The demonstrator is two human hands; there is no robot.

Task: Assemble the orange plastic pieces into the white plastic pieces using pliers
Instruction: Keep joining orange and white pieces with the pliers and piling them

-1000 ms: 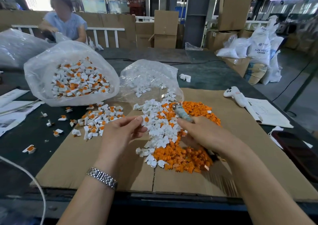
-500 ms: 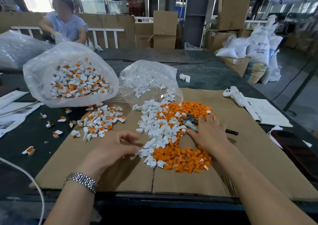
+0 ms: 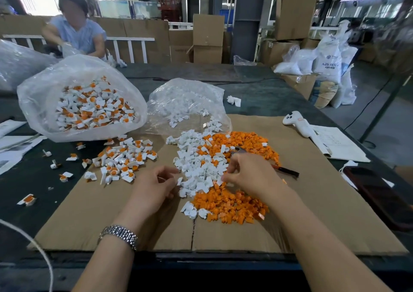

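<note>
On the flattened brown cardboard sheet [image 3: 312, 202] that covers the dark counter [image 3: 33, 180], a mixed heap of loose parts lies in the middle: small white plastic pieces [image 3: 196, 164] toward the sheet's centre and small orange plastic pieces [image 3: 230, 204] spread along the heap's right and near edges. The left hand [image 3: 154, 186] rests at the heap's left edge with its fingers curled, pinching what looks like a single white piece, though the view is too small to be sure. The right hand [image 3: 248, 175] sits over the heap's right side with its fingers bent down among the pieces; whether it has caught one I cannot tell. The pliers [image 3: 283, 170], metal-nosed with a dark handle, lie on the heap behind the right hand, held by neither hand.

Toward the left corner of the sheet, a smaller pile of finished white pieces with orange inserts [image 3: 125, 157] has gathered, with a few strays on the counter beyond the sheet's left edge. Behind that pile a clear plastic bag of assembled pieces [image 3: 89, 108] stands well filled, and behind the heap a second clear bag of white pieces [image 3: 185, 104] spills onto the sheet.

Judging by this, a good share is done, yet the heap of loose parts is still large, so much remains.
</note>
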